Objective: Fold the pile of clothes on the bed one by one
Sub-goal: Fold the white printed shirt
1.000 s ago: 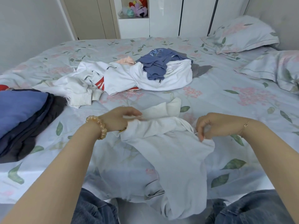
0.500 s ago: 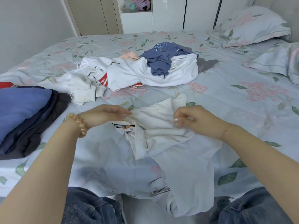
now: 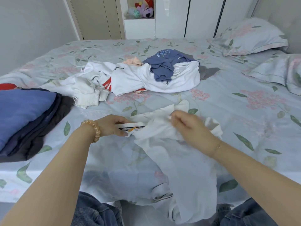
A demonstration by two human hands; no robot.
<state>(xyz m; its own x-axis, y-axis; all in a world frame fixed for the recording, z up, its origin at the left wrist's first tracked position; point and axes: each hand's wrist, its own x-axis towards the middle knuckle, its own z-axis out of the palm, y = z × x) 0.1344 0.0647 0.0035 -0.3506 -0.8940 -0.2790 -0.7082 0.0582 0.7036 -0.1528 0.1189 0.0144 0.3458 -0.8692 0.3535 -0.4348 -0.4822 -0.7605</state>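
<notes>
**Straightening a white garment, pile still waiting**

Pinching the white garment (image 3: 164,132) near its printed neck tape, the left hand (image 3: 112,126) grasps one edge; the right hand (image 3: 187,126) bunches cloth in curled fingers. It lies crumpled at the bed's (image 3: 244,111) 6 o'clock edge, not yet folded. Folded dark clothes (image 3: 27,118) sit at 9 o'clock. The unfolded pile (image 3: 143,75) remains at 12 o'clock, pillows (image 3: 250,36) at 2.

- One head view looked forward and down from the near edge of the bed (image 3: 228,98).
- Both forearms reached in from below, close to the lens.
- The far wardrobe (image 3: 171,17) and right pillows (image 3: 249,36) closed the view.
</notes>
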